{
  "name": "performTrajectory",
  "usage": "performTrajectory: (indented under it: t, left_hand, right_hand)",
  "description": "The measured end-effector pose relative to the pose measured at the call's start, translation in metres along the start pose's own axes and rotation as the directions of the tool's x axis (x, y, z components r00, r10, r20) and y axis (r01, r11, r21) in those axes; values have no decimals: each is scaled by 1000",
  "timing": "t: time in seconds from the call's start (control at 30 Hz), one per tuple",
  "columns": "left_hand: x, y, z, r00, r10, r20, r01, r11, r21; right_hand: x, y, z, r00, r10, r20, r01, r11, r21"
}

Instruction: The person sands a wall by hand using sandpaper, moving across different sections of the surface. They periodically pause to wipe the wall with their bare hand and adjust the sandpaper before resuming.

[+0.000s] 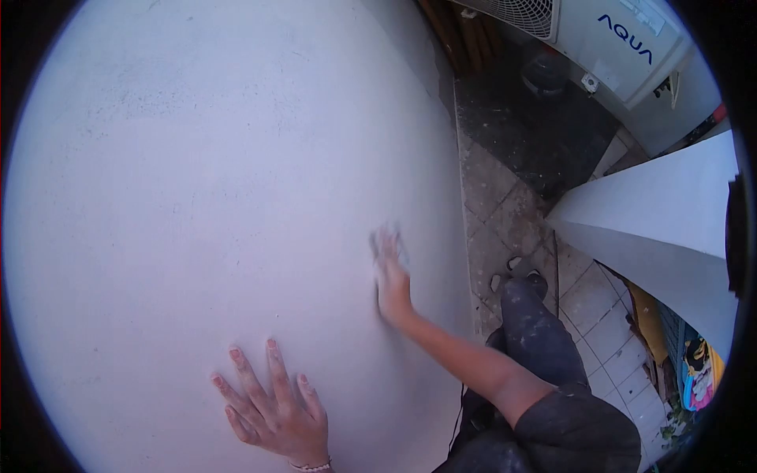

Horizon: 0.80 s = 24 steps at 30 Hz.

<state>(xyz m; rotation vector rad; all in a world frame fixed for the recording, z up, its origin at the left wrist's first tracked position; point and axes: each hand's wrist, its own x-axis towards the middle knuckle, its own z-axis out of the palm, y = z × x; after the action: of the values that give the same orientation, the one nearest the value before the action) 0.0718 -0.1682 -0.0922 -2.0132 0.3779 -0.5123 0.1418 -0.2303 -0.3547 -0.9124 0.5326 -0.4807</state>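
Note:
A large white plastered wall (pixel 221 173) fills most of the view. My left hand (pixel 276 410) lies flat on it low down, fingers spread and empty, with a bracelet at the wrist. My right hand (pixel 391 276) is higher and to the right, pressed against the wall near its edge. It is blurred by motion. A small grey sheet (pixel 388 243), which looks like sandpaper, shows under its fingertips. My dark, paint-flecked trousers (pixel 544 347) are at the lower right.
A tiled floor (pixel 505 213) runs along the wall's right edge, with a dark patch further off. A white AQUA air-conditioner unit (pixel 615 39) stands at the top right. A white slanted panel (pixel 670 213) juts in from the right, with coloured clutter (pixel 698 370) below it.

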Motion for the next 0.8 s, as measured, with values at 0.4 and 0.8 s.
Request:
performTrajectory:
  t: [0.4, 0.8]
  left_hand:
    - [133, 83, -4, 990, -120, -72, 107, 981, -165]
    - [228, 114, -27, 976, 208, 68, -136, 819, -557]
  right_hand:
    - [101, -22, -15, 926, -203, 318, 266, 949, -170]
    - [162, -68, -15, 894, -135, 426, 232, 955, -184]
